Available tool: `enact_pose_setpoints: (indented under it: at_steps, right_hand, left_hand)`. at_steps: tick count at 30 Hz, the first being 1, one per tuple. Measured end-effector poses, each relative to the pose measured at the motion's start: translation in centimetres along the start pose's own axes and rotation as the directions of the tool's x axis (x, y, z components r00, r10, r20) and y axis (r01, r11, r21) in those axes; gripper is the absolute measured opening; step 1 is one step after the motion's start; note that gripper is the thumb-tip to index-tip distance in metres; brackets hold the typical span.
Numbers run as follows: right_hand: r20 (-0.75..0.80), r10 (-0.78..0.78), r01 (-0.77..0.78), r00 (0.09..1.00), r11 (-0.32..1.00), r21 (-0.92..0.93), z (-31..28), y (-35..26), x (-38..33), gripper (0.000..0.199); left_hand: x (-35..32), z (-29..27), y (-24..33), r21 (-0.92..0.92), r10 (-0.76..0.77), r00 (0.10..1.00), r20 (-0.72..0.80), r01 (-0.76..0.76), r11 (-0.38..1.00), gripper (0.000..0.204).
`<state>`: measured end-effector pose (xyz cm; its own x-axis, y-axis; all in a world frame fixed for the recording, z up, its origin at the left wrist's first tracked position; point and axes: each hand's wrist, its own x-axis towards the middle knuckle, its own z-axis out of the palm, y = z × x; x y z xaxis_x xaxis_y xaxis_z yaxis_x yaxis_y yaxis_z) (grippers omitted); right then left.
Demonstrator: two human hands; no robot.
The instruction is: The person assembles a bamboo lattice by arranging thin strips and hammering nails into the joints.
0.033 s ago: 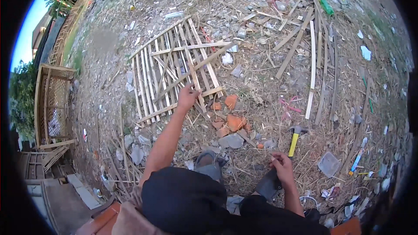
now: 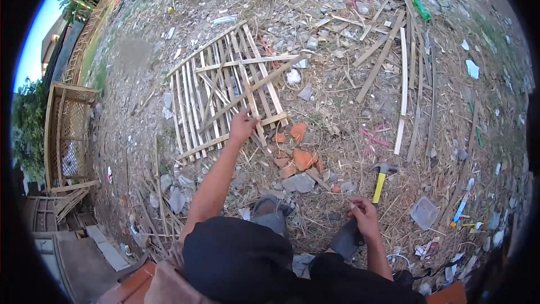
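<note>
The person is crouching on littered, straw-strewn ground, reaching the left hand (image 2: pixel 243 125) far forward onto a flat bamboo lattice panel (image 2: pixel 225 93). The fingers are curling over a slat at the panel's near right edge, gripping it. The panel is lying flat on the dirt, its many thin slats running from near-left to far-right, with a few cross slats and a diagonal brace lying over them; its long axis is pointing away toward the far right.

The right hand (image 2: pixel 364 217) is hanging low by the right knee, loosely closed; I cannot tell whether anything small is pinched in it. Just beyond it a hammer (image 2: pixel 381 179) with a yellow handle is lying on the ground, head at the far end, handle pointing back toward that hand, not touching it.

Between the two hands, broken orange brick pieces (image 2: pixel 298 146) are sitting beside grey stones (image 2: pixel 298 182). Farther right, loose long bamboo strips (image 2: pixel 403 84) are lying mostly near-to-far. A green bottle (image 2: pixel 418 7) is lying at the far right. At the far left a finished lattice frame (image 2: pixel 63 135) is standing upright.
</note>
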<state>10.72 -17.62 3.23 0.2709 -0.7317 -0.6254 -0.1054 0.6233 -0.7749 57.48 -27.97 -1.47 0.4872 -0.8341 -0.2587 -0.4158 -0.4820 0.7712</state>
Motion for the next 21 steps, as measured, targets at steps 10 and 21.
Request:
enact_pose_setpoints:
  at_steps: [10,21]
  right_hand:
    - [0.005,-0.018,0.018,1.0,0.999,-0.038,-0.2,0.5,0.1,0.025]
    - [-0.01,-0.056,0.056,0.998,0.998,0.035,0.1,0.9,-0.4,0.025]
  left_hand:
    - [-0.9,-0.1,1.7,-0.197,-0.16,0.985,0.067,0.171,0.965,0.053]
    - [-0.1,0.0,2.3,-0.126,-0.074,0.995,0.061,0.081,0.989,0.054]
